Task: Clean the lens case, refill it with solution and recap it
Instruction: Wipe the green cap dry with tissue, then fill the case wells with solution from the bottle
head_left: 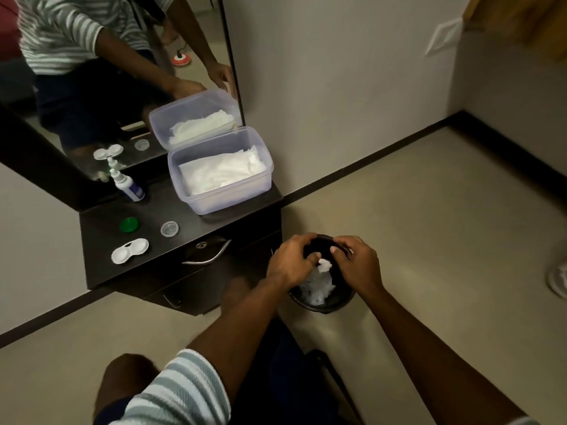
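1. The striped sleeve point(184, 391) sits nearest the camera, at the bottom edge; both bare forearms reach forward from there towards the floor beside the dresser.
2. The dark dresser top point(171, 210) carries everything for the job, with a mirror point(92, 87) leaning behind it.
3. The clear plastic tub point(264, 185) stands at the right end of the top, open and full of white tissues, probably so one can be pulled out quickly.
4. The black bin point(322, 305) stands on the floor just beside the dresser; it already holds crumpled white tissue.
5. The left hand point(291, 262) and right hand point(357, 265) hover over the bin, fingers curled, pinching a small wad of tissue point(324, 265) between them, apparently to drop it in.
6. The solution bottle point(127, 185) stands upright near the mirror; its label is too blurred to read.
7. The white lens case point(129, 250) lies uncapped near the front left of the top, well apart from the hands, wells facing up, seemingly awaiting refilling.
8. The green cap point(129, 224) and clear cap point(169, 229) rest just behind the case, off it, so recapping is not yet done.
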